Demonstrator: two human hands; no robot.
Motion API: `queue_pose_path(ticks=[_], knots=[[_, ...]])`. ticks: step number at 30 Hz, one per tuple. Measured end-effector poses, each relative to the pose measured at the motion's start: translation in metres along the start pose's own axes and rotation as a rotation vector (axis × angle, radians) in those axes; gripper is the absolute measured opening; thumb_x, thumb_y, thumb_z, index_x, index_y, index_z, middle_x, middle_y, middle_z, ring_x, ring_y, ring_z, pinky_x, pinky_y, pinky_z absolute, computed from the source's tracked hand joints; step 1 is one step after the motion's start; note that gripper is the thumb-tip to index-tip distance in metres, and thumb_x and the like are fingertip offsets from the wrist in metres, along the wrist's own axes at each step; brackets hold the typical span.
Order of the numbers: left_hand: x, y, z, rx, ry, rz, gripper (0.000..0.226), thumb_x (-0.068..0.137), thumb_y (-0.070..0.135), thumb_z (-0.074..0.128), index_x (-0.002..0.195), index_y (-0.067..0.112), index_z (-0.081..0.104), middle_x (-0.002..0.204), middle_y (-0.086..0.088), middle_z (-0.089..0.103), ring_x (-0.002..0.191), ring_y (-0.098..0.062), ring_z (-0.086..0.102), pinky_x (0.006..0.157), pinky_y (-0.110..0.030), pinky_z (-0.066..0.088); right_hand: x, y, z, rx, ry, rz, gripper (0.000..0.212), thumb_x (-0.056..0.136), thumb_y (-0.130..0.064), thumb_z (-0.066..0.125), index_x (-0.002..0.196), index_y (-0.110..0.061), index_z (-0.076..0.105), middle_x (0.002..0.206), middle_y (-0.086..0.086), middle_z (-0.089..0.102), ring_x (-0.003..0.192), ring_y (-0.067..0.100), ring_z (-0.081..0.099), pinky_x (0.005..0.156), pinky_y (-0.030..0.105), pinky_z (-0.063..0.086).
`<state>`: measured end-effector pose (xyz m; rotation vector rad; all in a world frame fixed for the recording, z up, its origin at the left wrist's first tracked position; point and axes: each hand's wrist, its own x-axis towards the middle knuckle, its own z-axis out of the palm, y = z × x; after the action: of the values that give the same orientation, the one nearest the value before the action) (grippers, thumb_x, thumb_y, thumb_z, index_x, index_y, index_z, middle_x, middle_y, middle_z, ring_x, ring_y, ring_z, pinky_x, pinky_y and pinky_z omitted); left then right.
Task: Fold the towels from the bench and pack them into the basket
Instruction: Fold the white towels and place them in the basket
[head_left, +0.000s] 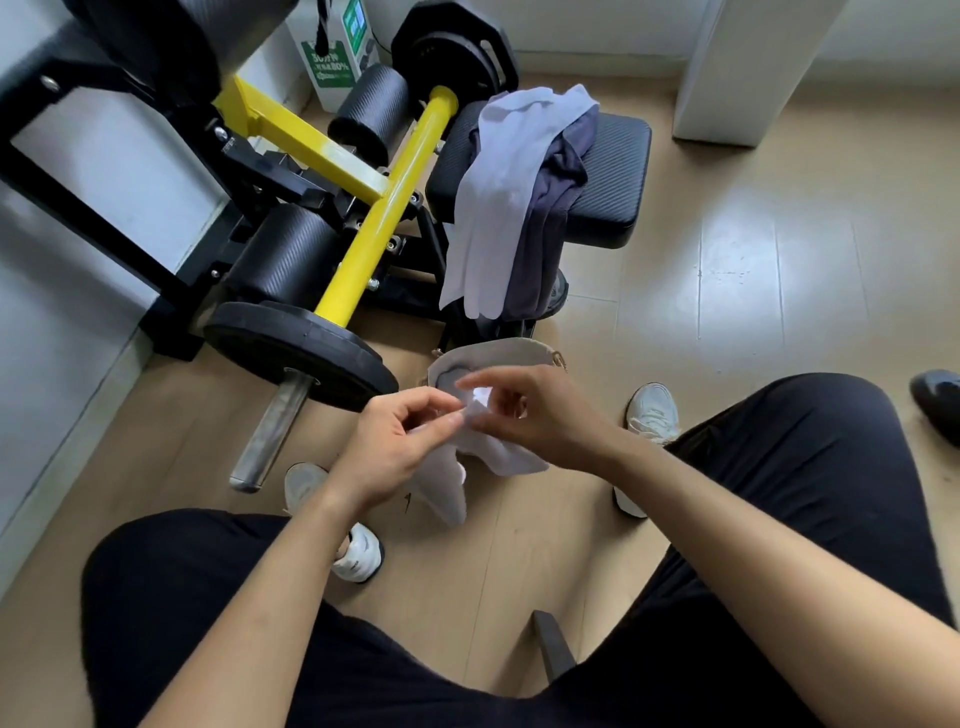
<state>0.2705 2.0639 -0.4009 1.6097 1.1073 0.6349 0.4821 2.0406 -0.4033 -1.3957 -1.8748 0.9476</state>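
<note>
I pinch the white towel between thumb and curled fingers of both my left hand and right hand, close together, just beside the basket.

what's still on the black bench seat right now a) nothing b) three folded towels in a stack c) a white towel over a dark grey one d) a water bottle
c: a white towel hangs draped over a dark grey towel on the bench seat, both unfolded; the left hand and right hand pinch a smaller white cloth.
</note>
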Motion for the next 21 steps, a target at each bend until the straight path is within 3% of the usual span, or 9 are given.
queue_pose_path(ticks=[4,7,10,13,16,21], knots=[[-0.001,0.0,0.006,0.03,-0.044,0.018,0.006,0.09,0.024,0.074,0.095,0.024,0.078,0.083,-0.003,0.073,0.074,-0.016,0.061,0.068,-0.027,0.049,0.001,0.005,-0.005,-0.002,-0.056,0.045,0.016,0.087,-0.028,0.077,0.097,-0.015,0.077,0.067,-0.01,0.062,0.06,0.006,0.053,0.056,0.016,0.04],[-0.002,-0.002,0.002,0.059,-0.067,-0.002,0.005,0.089,0.029,0.075,0.089,0.025,0.077,0.075,-0.002,0.069,0.065,-0.008,0.053,0.06,-0.022,0.043,0.001,0.007,-0.018,0.017,-0.086,0.079,0.012,0.087,-0.023,0.078,0.092,-0.013,0.076,0.065,-0.013,0.061,0.059,0.002,0.054,0.056,0.014,0.041],[0.001,-0.009,-0.006,0.046,-0.123,-0.085,0.008,0.089,0.033,0.074,0.084,0.027,0.076,0.077,-0.002,0.071,0.068,-0.008,0.059,0.062,-0.023,0.047,0.003,0.012,-0.028,0.077,-0.047,0.126,0.005,0.088,-0.019,0.076,0.09,-0.015,0.074,0.065,-0.013,0.059,0.059,0.0,0.052,0.059,0.013,0.041],[0.002,-0.02,-0.012,0.063,-0.172,-0.137,0.011,0.091,0.032,0.073,0.082,0.025,0.074,0.072,0.004,0.068,0.067,-0.01,0.056,0.062,-0.028,0.045,0.003,0.02,-0.037,0.202,0.041,0.184,0.005,0.091,-0.016,0.073,0.086,-0.015,0.071,0.065,-0.007,0.056,0.06,0.003,0.048,0.061,0.018,0.041],[0.001,-0.028,-0.019,0.089,-0.18,-0.161,0.014,0.09,0.035,0.071,0.077,0.032,0.072,0.068,0.012,0.063,0.065,-0.005,0.052,0.061,-0.022,0.041,0.003,0.03,-0.047,0.297,0.156,0.239,0.007,0.09,-0.022,0.073,0.086,-0.017,0.072,0.069,0.016,0.058,0.066,0.013,0.051,0.063,0.033,0.043],[0.002,-0.044,-0.039,0.224,-0.138,-0.198,0.018,0.091,0.031,0.072,0.074,0.032,0.069,0.067,0.014,0.061,0.065,-0.002,0.052,0.063,-0.025,0.04,0.008,0.047,-0.067,0.413,0.461,0.322,0.004,0.092,-0.014,0.07,0.089,-0.013,0.072,0.077,0.011,0.065,0.072,0.019,0.059,0.072,0.043,0.053]])
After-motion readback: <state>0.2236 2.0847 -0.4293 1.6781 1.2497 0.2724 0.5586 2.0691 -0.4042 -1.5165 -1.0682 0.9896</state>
